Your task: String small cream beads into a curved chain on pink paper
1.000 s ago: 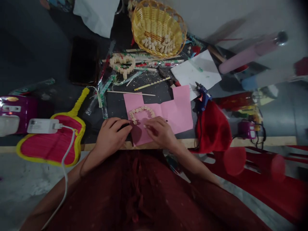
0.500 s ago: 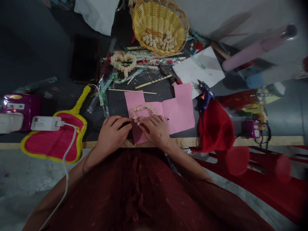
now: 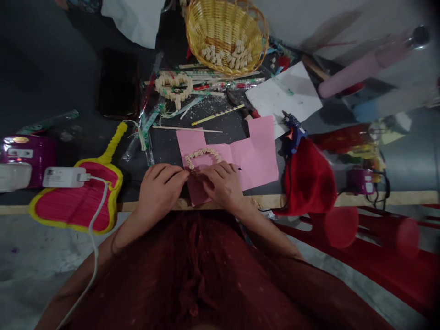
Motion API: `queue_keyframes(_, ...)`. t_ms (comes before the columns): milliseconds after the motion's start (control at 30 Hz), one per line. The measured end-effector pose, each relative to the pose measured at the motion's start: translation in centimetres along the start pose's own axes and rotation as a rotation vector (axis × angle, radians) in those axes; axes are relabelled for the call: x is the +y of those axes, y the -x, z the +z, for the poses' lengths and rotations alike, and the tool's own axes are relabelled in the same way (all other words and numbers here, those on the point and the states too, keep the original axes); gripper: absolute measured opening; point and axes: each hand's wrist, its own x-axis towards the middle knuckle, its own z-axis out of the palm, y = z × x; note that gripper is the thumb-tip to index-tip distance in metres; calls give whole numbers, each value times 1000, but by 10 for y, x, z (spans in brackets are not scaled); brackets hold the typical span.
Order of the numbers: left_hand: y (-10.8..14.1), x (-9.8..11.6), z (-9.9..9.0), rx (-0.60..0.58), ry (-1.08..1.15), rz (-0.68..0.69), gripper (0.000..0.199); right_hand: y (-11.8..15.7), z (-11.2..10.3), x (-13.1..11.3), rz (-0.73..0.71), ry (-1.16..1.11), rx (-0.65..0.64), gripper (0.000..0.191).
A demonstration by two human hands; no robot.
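Observation:
A curved outline of small pale wooden pieces [image 3: 202, 151] lies over the pink folded paper [image 3: 259, 158] near the table's front edge. My right hand [image 3: 225, 188] is at the lower right of this outline, its bent fingers closed on that edge and hiding part of it. My left hand [image 3: 160, 188] is beside the lower left end, thumb and forefinger pinched together. Whatever sits between those left fingertips is too small or hidden to make out.
Behind stands a wicker basket [image 3: 227, 32] with small wooden pieces. A finished-looking wooden heart shape [image 3: 173, 87], thin sticks [image 3: 187, 129], pliers [image 3: 237, 98] and a blue glue gun [image 3: 294, 133] lie around. At left are a pink-and-yellow fan shape [image 3: 79, 195], a charger [image 3: 63, 177] and a phone [image 3: 118, 85].
My left thumb and forefinger have come together in a pinch beside the outline. The right hand stays at its lower edge, with the fingers slightly shifted. The whole view has moved a little.

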Motion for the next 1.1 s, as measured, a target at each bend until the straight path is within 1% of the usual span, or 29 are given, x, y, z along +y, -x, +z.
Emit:
queue_keyframes(200, -10, 0, 2, -4, -59, -38, 7, -2, 1, 0, -5, 6, 6, 11)
queue_keyframes(333, -9, 1, 6, -31, -64, -57, 12, -2, 2, 1, -24, -15, 24, 12)
queue_keyframes(500, -8, 3, 11, -46, -44, -77, 14, -2, 1, 1, 11, -25, -17, 17)
queue_keyframes(667, -8, 3, 13, -53, -53, -65, 14, -1, 3, 1, 23, -29, -24, 15)
queue_keyframes(800, -10, 3, 11, -45, -70, -78, 14, 0, 4, 1, 16, -33, 23, 17)
queue_keyframes(933, -14, 1, 9, -37, -59, -33, 19, 0, 4, 1, 29, -15, 18, 20)
queue_keyframes(1033, -15, -1, 9, -65, -46, -17, 24, -1, 4, 0, 46, 4, 4, 16)
queue_keyframes(1100, -15, -2, 10, -66, -34, -14, 24, -2, 3, -1, 42, 8, 13, 14)
